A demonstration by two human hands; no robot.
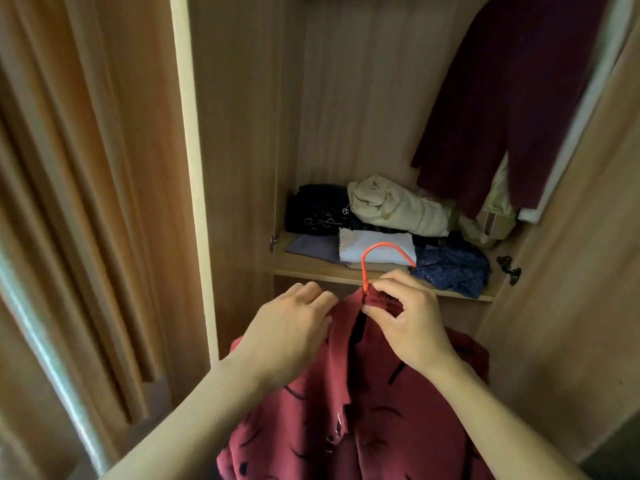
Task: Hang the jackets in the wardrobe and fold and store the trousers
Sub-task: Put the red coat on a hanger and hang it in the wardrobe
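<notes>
A red jacket (pixel 360 403) with black dash marks hangs on an orange hanger (pixel 375 251), whose hook stands up above the collar. My right hand (pixel 405 320) pinches the collar right at the base of the hook. My left hand (pixel 294 327) grips the jacket's left shoulder, fingers curled over the cloth. Both hands hold it in front of the open wardrobe (pixel 346 98). A dark maroon garment (pixel 512 98) hangs inside at the upper right.
The wardrobe shelf (pixel 311 268) carries folded and bundled clothes: a black piece (pixel 315 209), a cream bundle (pixel 394 206), a white folded piece (pixel 374 245), a blue patterned one (pixel 450 268). Wooden doors stand open at left (pixel 104 202) and right (pixel 571 271).
</notes>
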